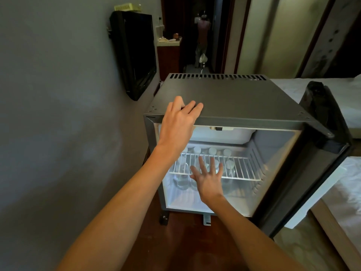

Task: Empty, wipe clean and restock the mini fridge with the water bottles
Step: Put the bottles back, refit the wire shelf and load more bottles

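A dark grey mini fridge (230,98) stands in front of me with its door (324,145) swung open to the right. Inside, several clear water bottles (213,153) with white caps stand under a white wire shelf (240,169). My left hand (178,126) rests flat on the fridge's front top edge, fingers spread. In front of the opening, at shelf height, my right hand (208,178) is held open with its fingers apart and holds nothing.
A grey wall runs along the left with a black TV (134,53) mounted on it. A bed with white sheets (349,184) lies to the right, close to the open door. Beyond the fridge a dark doorway shows a person (202,38) standing.
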`<state>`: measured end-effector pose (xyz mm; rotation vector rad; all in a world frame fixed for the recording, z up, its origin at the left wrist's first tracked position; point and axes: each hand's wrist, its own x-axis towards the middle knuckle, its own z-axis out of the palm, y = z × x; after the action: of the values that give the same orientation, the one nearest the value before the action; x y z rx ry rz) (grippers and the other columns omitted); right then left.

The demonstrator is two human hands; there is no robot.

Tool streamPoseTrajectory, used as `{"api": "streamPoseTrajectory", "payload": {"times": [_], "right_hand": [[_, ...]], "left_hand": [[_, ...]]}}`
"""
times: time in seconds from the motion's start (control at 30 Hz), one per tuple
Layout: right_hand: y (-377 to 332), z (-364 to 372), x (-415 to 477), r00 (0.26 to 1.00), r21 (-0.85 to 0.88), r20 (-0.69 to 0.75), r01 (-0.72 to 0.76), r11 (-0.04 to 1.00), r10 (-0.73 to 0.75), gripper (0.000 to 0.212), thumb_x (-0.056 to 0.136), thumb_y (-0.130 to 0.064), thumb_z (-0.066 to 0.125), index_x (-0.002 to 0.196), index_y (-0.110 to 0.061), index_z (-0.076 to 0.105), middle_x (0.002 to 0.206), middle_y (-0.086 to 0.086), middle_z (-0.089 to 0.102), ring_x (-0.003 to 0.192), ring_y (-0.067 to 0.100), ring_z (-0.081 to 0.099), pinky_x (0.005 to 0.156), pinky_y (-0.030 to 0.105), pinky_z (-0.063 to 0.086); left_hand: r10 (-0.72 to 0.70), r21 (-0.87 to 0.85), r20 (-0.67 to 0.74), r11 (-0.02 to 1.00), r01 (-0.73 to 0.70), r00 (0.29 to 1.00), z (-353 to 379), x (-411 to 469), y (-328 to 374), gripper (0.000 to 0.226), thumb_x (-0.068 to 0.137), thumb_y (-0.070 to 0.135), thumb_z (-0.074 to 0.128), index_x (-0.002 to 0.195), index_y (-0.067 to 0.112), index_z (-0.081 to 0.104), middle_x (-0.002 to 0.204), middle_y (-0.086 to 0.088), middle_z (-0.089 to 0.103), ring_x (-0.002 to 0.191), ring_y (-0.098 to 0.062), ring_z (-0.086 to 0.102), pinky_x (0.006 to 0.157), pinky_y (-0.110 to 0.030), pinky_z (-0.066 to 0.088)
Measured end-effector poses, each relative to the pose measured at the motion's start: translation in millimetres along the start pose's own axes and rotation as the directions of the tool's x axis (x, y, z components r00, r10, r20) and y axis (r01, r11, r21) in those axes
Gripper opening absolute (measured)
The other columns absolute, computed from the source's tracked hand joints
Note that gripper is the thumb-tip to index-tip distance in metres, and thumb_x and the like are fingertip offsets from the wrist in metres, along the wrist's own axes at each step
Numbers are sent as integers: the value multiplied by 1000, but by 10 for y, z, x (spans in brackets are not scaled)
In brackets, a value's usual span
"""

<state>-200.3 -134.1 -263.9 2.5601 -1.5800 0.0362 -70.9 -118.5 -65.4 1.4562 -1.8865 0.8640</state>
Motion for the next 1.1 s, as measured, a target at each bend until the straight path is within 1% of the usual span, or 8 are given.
{"api": "streamPoseTrajectory", "payload": {"times": [0.07,0.2,0.3,0.43,0.63,0.77,0.9,1.1], "right_hand": [[9,28,9,1000,-1,19,-12,1000,12,64,85,-26,75,138,-31,39,165,13,11,146,54,10,110,74,11],[13,82,22,999,-8,24,-28,1000,28,63,75,-27,83,126,-31,46,162,13,24,143,52,22,104,69,21],[7,111,38,999,-4,5,-44,999,44,62,81,-27,78,130,-31,41,165,12,13,146,51,13,105,68,19],[20,65,172,999,14,-15,-41,999,42,45,97,-28,58,136,-33,35,166,9,-2,148,49,0,111,68,16],[62,96,242,999,79,-43,-3,997,7,31,104,-33,43,135,-35,40,166,8,-1,150,46,-6,111,66,14],[45,118,253,999,67,-37,-17,998,19,31,104,-35,46,134,-35,39,166,8,-2,149,46,-6,111,66,15],[46,88,237,1000,56,-18,-22,998,23,32,105,-37,38,137,-36,36,166,7,-4,150,45,-6,111,64,16],[80,1,271,998,157,55,-19,987,11,41,106,-36,36,147,-38,29,167,3,-6,150,41,-11,115,58,12]], "left_hand": [[4,-19,-23,1000,-4,1000,10,1,-12,58,67,-3,81,123,6,66,112,-10,72,81,-26,49,71,-38,48],[-2,-40,-68,999,-1,998,34,-7,-9,57,65,-7,81,119,4,69,107,-9,73,78,-27,50,70,-37,51],[-4,-52,-77,999,0,997,29,-3,-5,60,61,-6,84,118,2,69,105,-11,73,78,-28,51,70,-38,53],[-2,-40,-92,999,-2,996,63,-11,5,56,63,-8,81,117,3,69,104,-10,73,77,-28,51,70,-36,51],[-5,-45,-77,999,2,997,61,-3,-23,58,64,-3,82,120,5,68,107,-9,73,79,-27,52,72,-35,51],[-18,-35,-83,999,15,996,79,-19,-15,56,67,-2,83,120,5,68,104,-9,72,80,-27,52,71,-35,53],[-4,-45,-123,999,-2,992,19,-13,19,57,61,-8,82,115,1,70,101,-13,73,76,-30,54,69,-37,54],[21,8,-48,1000,-20,999,-18,-1,10,54,67,-2,80,119,3,68,108,-8,73,78,-29,51,71,-38,50]]}}
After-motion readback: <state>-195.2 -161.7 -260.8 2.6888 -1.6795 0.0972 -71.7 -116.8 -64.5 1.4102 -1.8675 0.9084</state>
